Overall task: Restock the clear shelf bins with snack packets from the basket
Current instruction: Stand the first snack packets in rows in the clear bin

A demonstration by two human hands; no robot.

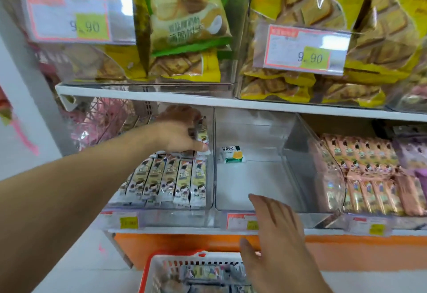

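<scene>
Stocking step: placing snack packets into the left bin [209, 154], judged from the left hand [178, 133] reaching deep inside it.
Left hand: fingers curled round a few packets [202, 134] at the back of the bin, at 12 o'clock from the front row [171, 181]; thumb pressed low near the bin's right wall.
Right hand [277, 230]: fingers straight and spread, holding nothing, hovering over the front lip of the middle bin [307, 145], at 5 o'clock from the left hand and well apart from it.
Front row: packets standing side by side, filling the bin's front.
Middle bin: nearly bare, one small green pack [232, 154] lying at its back left.
Basket [147, 272]: at 6 o'clock, below the shelf; more packets lie in it, partly hidden by the right wrist.
Right bin: pink packets [369, 177] at 3 o'clock, already well filled.
Next move, as a guess: set the held packets upright behind the front row and let go, then send the free hand down to the basket for another bunch.
Care: keep the new packets from tipping the front row.
</scene>
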